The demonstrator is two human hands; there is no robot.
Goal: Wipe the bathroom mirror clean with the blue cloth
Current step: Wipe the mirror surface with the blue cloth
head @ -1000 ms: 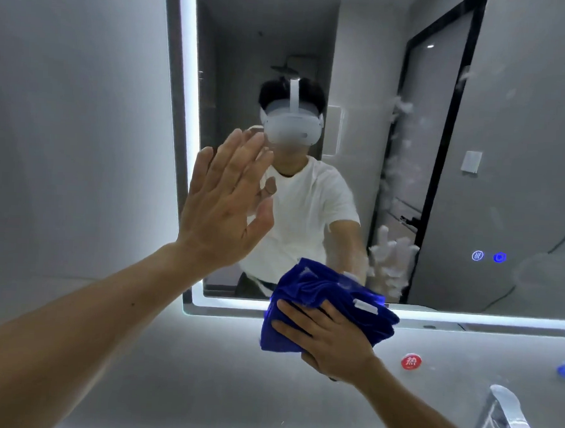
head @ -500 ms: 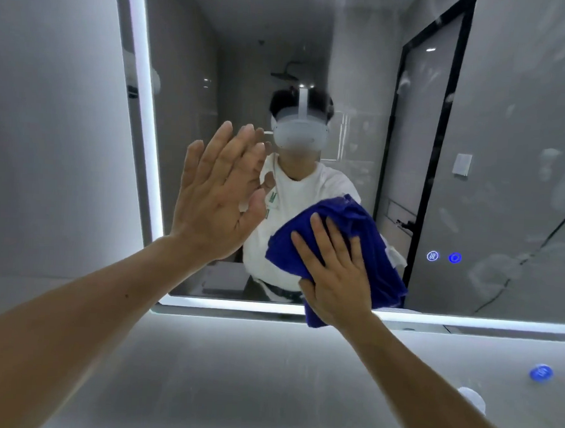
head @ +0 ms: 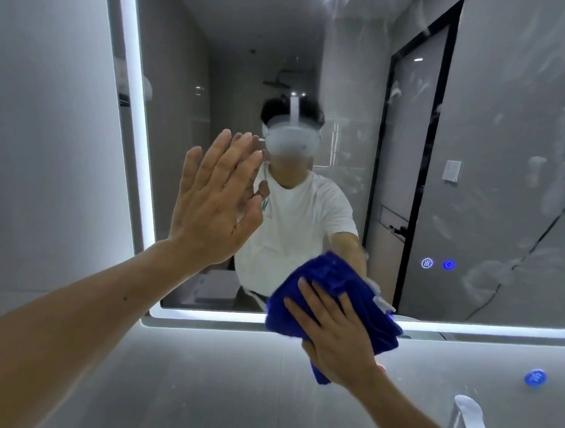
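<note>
1. The right hand (head: 336, 341), fingers spread flat, presses the blue cloth (head: 330, 278) against the mirror (head: 316, 52) at its lit lower edge.
2. The left hand (head: 216, 203), fingers straight and close together, lies flat on the glass and will likely leave a print there.
3. White smears (head: 539, 168) cover the right side, and short low strokes may miss them.
4. The bunched cloth could slip from under the flat palm.

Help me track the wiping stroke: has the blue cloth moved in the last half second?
Yes, downward. Half a second ago the blue cloth sat mostly above the mirror's lit bottom edge; now, under the right hand, it straddles that edge.
</note>
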